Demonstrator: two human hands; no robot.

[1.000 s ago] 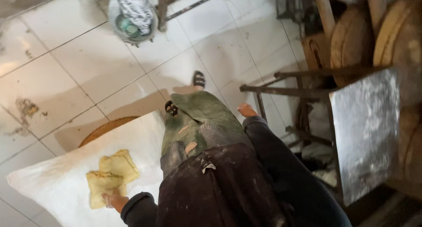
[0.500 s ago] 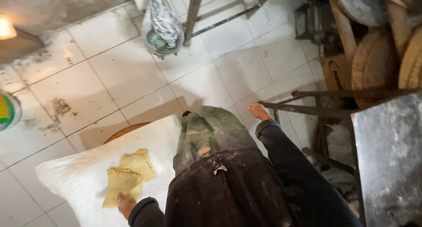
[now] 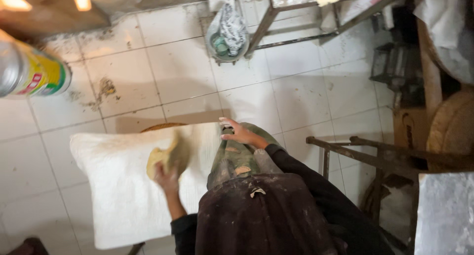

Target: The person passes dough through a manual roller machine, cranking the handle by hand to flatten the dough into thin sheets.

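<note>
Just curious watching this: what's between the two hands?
In the head view, only floury white cloth lies between the left hand, holding yellow dough, and the right hand.

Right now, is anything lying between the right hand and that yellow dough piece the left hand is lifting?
Nothing visible does. The left hand grips the dough piece above the white floured cushion. The right hand rests at the cushion's edge, with only bare cushion surface between them.

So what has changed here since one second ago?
The left hand has lifted the yellow dough, which lay flat on the white cushion, so it is now blurred. The right hand moved from the metal frame to the knee. The cushion stays in place.
</note>
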